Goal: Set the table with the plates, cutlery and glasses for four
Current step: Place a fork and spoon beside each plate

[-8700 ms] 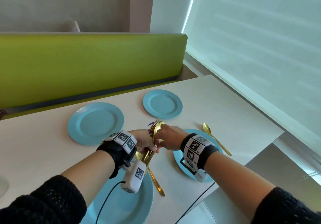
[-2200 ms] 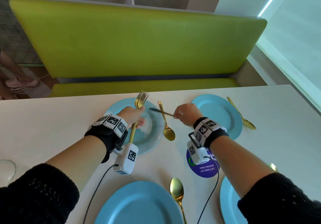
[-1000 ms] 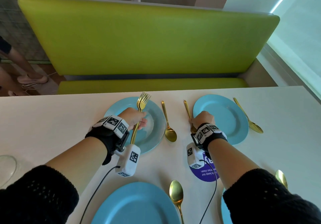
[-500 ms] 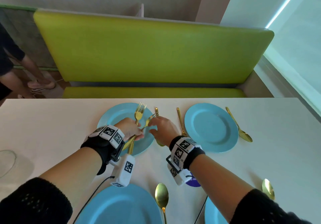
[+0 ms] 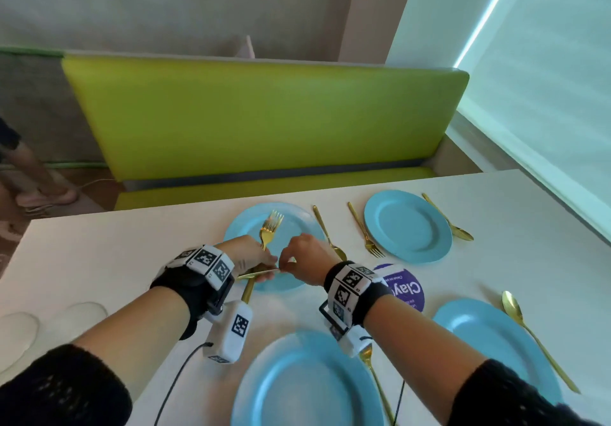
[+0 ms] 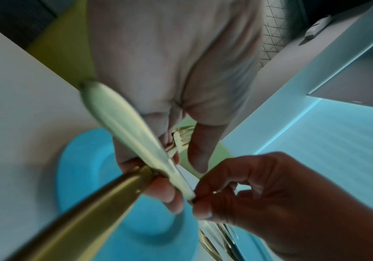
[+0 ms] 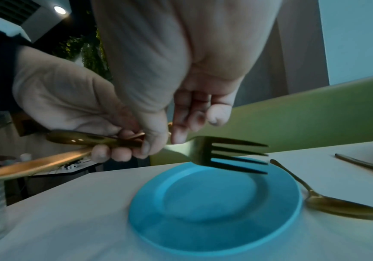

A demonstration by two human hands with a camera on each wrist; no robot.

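Observation:
Four blue plates lie on the white table (image 5: pixel 115 260). Above the far left plate (image 5: pixel 297 224), my left hand (image 5: pixel 248 255) grips a bundle of gold cutlery; one fork (image 5: pixel 270 225) (image 7: pixel 230 155) sticks out with its tines pointing away. My right hand (image 5: pixel 302 257) meets it and pinches the end of one thin gold handle (image 5: pixel 261 272) (image 6: pixel 136 139) in that bundle; I cannot tell what kind of piece it is. Another gold fork (image 5: pixel 365 235) lies left of the far right plate (image 5: pixel 408 225). A gold spoon (image 5: pixel 327 232) lies right of the far left plate.
More gold spoons lie right of the far right plate (image 5: pixel 448 217) and the near right plate (image 5: pixel 535 336). Clear glasses (image 5: pixel 49 323) stand at the table's left. A purple round sticker (image 5: pixel 406 288) sits mid-table. A green bench (image 5: pixel 264 121) runs behind the table.
A second ago my right hand was laying a fork left of the far right plate. It has since let go, moved left to my left hand and pinched a handle there.

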